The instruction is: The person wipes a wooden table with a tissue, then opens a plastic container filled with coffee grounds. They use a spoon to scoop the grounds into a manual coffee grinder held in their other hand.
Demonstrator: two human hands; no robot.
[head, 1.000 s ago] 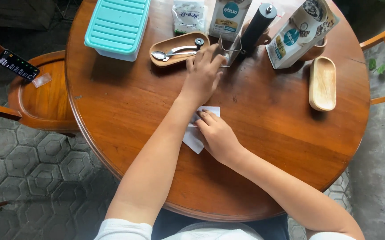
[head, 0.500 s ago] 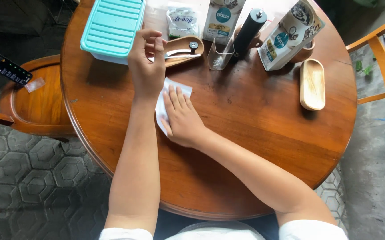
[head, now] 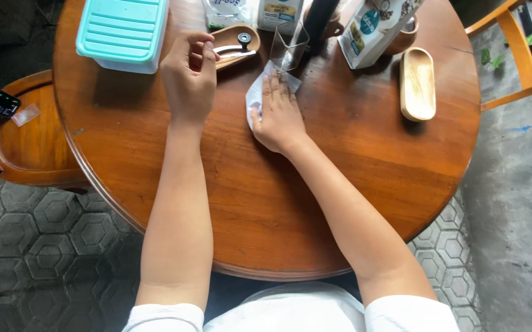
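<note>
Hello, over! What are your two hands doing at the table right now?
Right hand flat on white tissue, pressed to round wooden table. Left hand loosely curled, empty, by wooden tray. Clear glass just ahead of tissue.

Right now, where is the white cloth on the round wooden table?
In the head view, the white cloth lies under the right hand, just in front of the clear square glass and right of the left hand.

Soft, even daylight fills the frame, and the wooden table (head: 315,184) shows a pale glare at upper centre. Shadows under the arms are short and weak. The picture is sharp, with slight bending at the edges.
</note>
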